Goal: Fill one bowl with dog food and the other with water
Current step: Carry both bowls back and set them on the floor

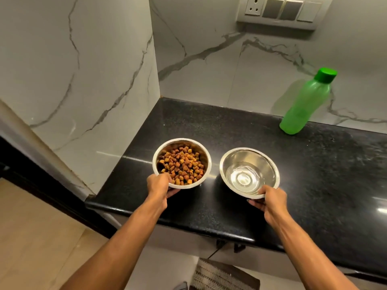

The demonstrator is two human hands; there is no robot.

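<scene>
Two steel bowls stand side by side on the black counter point(314, 174). The left bowl point(206, 158) is full of brown dog food kibble point(182, 166). My left hand point(160, 183) grips its near rim, thumb inside and fingers underneath. The right bowl point(270, 164) holds clear water point(245, 176). On that bowl's near rim my right hand point(270, 198) has a grip, thumb over the edge. A green bottle point(303, 103) with its green cap on stands upright at the back right, against the wall.
White marble walls close off the counter on the left and at the back. A switch panel point(280, 11) is mounted high on the back wall. The counter's front edge runs just under my forearms; a patterned mat point(219, 277) lies on the floor below.
</scene>
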